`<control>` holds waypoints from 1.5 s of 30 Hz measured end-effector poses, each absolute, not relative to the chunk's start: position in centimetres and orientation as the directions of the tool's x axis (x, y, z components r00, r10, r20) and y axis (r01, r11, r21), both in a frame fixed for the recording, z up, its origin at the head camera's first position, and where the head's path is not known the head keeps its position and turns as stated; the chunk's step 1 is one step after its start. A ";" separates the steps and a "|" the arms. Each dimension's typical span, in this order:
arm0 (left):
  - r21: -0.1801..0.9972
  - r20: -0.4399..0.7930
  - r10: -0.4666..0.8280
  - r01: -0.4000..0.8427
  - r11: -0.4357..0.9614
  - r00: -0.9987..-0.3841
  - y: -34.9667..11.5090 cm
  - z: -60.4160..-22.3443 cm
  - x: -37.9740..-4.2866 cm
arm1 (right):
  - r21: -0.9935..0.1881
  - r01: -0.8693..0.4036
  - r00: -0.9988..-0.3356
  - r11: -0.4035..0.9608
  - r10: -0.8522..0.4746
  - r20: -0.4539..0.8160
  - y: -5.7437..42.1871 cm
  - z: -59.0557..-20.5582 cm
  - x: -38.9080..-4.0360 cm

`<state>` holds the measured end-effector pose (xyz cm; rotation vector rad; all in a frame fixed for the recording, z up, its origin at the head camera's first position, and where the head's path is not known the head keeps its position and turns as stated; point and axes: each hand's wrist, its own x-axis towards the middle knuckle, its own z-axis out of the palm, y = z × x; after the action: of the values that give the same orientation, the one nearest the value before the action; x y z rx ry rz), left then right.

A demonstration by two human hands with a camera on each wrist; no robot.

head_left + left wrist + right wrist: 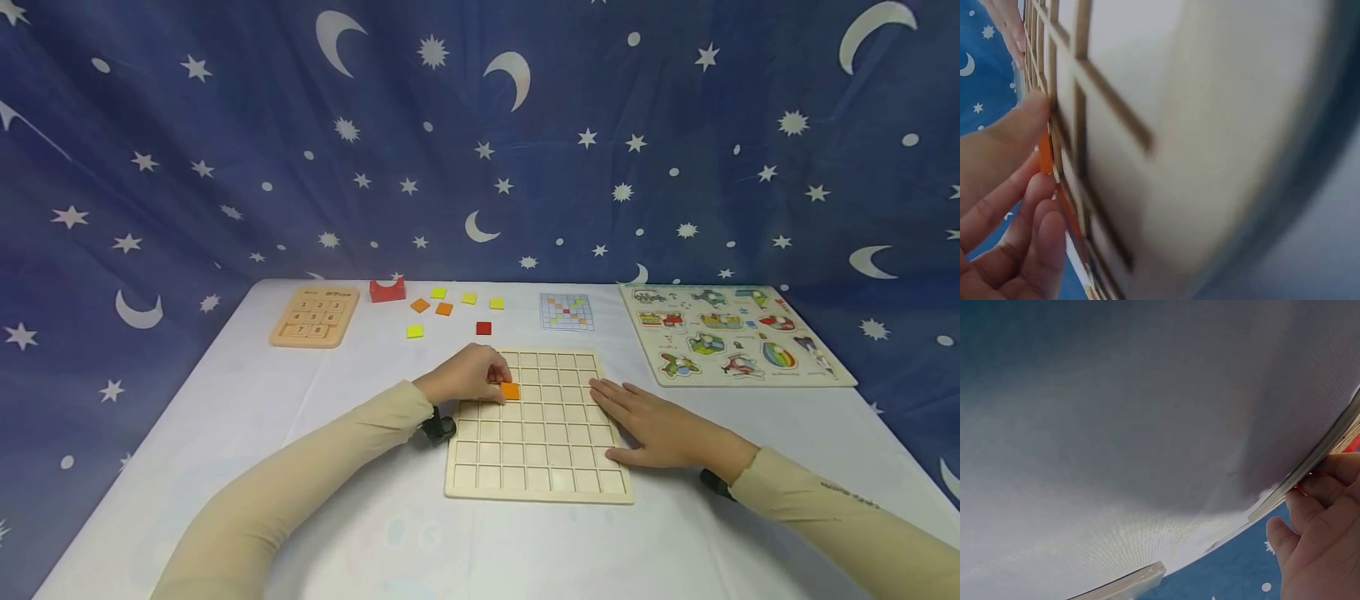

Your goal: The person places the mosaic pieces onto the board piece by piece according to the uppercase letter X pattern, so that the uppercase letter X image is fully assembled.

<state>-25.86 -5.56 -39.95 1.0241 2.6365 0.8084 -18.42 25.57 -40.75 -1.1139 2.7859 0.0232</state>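
A wooden grid board of square cells lies on the white table. Between thumb and fingers, my left hand pinches an orange square tile at the board's upper left part. The left wrist view has the orange tile edge-on between the thumb and fingertips, close to the grid ridges. Whether it lies fully in a cell, I cannot tell. With fingers extended, my right hand rests on the board's right edge. In the right wrist view its fingers touch the board's rim.
Behind the board lie several loose yellow tiles, orange tiles and a red tile. A red block, a number puzzle, a pattern card and a vehicle picture puzzle are on the table too.
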 end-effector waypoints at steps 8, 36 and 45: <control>0.544 -0.009 0.686 0.572 0.614 -0.728 -5.4 -39.9 -26.1 | -0.047 -0.690 -0.712 0.722 -0.689 -0.133 25.5 -40.9 -18.5; 0.675 0.026 0.622 0.472 0.566 -0.783 -8.6 -38.6 -27.9 | -0.051 -0.690 -0.713 0.722 -0.690 -0.125 25.3 -40.8 -18.3; 0.666 0.098 0.479 0.415 0.620 -0.872 -12.7 -38.1 -31.1 | -0.057 -0.693 -0.710 0.719 -0.694 -0.122 25.3 -40.4 -18.2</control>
<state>-31.11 -12.65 -38.13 0.7601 2.7465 1.0942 -18.23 25.31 -40.40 -1.1298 2.7868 -0.0108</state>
